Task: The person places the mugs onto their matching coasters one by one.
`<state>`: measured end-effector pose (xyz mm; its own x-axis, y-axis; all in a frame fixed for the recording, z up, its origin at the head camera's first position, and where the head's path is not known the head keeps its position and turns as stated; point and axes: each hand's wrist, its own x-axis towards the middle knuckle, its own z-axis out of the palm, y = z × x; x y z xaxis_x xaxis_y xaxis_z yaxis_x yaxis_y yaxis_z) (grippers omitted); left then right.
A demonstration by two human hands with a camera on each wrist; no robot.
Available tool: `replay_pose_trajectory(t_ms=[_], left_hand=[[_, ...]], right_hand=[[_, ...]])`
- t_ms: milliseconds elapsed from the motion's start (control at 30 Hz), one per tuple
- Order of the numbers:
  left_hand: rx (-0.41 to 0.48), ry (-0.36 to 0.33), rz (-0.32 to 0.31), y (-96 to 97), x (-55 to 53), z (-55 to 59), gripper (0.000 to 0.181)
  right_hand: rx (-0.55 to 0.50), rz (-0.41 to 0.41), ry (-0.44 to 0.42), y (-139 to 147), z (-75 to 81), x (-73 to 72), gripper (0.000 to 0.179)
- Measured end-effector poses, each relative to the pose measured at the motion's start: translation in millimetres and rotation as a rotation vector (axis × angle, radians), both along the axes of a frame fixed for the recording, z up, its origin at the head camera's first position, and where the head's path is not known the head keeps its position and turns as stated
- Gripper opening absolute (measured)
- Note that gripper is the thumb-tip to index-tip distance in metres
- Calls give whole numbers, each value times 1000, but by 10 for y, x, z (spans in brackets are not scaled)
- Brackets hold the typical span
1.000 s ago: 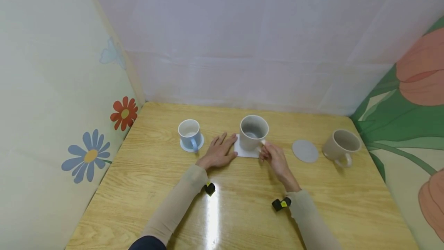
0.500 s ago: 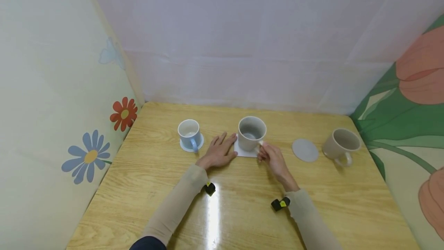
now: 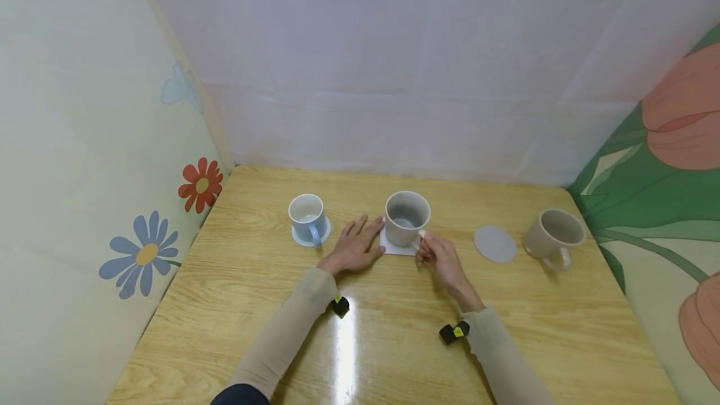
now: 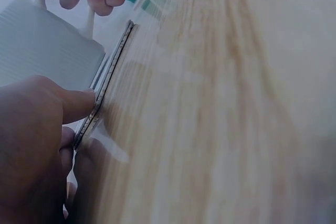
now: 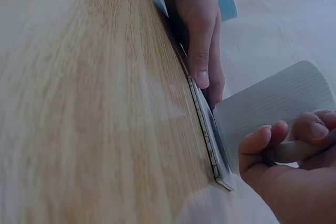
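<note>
Your right hand (image 3: 443, 261) has its grip clamped on the handle (image 5: 294, 151) of the pale grey, ribbed cylindrical mug (image 3: 402, 234), which stands upright on the white square coaster (image 3: 389, 249). Your left hand (image 3: 354, 250) lies with its grip apart, fingers spread on the wood-grain table (image 3: 225, 305), thumb touching the coaster's edge. To your left, a light-blue mug (image 3: 308, 228) sits on a pale-blue round coaster (image 3: 300, 239); to your right, a grey round coaster (image 3: 495, 244) lies near a beige mug (image 3: 541, 241).
</note>
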<state>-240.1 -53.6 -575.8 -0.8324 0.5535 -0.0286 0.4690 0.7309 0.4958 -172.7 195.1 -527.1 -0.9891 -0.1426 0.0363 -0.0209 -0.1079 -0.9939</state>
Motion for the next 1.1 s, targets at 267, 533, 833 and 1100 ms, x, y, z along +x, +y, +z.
replay_pose_trajectory(t_ms=[267, 533, 833, 1100], left_hand=[[-31, 11, 7, -15, 6, -4, 73], [-21, 4, 14, -34, 6, -1, 74], [-31, 16, 19, -49, 25, 8, 74], [0, -9, -4, 20, 30, 73, 72]], right_hand=[[-8, 20, 6, -8, -5, -7, 48], [-8, 38, 10, -20, -4, -19, 47], [52, 45, 17, -23, 19, -26, 47], [193, 25, -27, 42, 67, 23, 50]])
